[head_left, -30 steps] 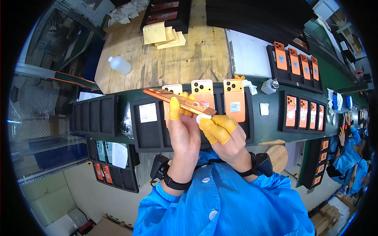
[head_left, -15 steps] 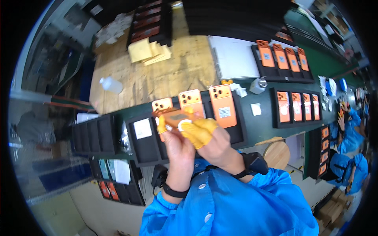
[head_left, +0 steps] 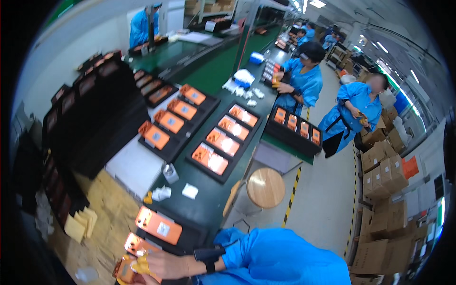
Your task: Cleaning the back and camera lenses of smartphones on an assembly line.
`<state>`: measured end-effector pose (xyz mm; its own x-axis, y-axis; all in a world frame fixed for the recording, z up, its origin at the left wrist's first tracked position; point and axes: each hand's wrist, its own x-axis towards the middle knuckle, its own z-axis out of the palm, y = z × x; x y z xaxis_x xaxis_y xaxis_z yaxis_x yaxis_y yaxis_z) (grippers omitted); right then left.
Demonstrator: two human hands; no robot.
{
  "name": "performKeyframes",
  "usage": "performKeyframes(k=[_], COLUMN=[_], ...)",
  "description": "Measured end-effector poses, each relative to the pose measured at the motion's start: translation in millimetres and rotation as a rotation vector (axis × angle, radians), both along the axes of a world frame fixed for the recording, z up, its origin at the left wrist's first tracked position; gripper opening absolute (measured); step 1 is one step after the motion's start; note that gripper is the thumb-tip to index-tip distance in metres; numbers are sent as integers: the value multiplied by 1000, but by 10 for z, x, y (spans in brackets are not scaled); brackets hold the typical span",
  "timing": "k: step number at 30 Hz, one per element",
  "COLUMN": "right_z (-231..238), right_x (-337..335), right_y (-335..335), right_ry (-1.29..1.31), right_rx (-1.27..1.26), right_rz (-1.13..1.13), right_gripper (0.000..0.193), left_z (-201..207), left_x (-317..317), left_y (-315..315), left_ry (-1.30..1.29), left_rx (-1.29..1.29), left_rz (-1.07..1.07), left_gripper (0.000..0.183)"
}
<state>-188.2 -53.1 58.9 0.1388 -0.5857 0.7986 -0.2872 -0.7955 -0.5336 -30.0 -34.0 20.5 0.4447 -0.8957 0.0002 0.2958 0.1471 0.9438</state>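
Observation:
My right hand comes in at the lower left, with yellow covers on its fingertips. Its fingers are closed on an orange phone, blurred and partly cut off by the lower edge. Of my left hand almost nothing can be made out there; its fingers are hidden below the edge. Just beyond the held phone, a second orange phone lies partly under my right hand. Farther off, another orange phone, with a white label, rests back up in the black tray.
Black trays of orange phones line the green bench. A pump bottle, white tissue and yellow sheets lie around. A round stool stands right of the bench. Co-workers in blue and stacked cartons are beyond.
My view has swung right and up along the bench, so my hands and the held phone now sit at the lower left. My left hand has mostly left the picture.

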Motion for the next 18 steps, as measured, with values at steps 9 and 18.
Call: performKeyframes(k=[9, 18], right_z=[161, 310], right_x=[-240, -269], right_y=[15, 25], right_ry=[112, -4], right_rx=[-65, 57], right_rz=[-39, 35], right_gripper=[27, 25], left_z=[466, 500], left_x=[-591, -704], left_y=[-198, -281], left_ry=[-164, -183], left_rx=[-175, -218], left_rz=[-20, -48], left_gripper=[68, 73])
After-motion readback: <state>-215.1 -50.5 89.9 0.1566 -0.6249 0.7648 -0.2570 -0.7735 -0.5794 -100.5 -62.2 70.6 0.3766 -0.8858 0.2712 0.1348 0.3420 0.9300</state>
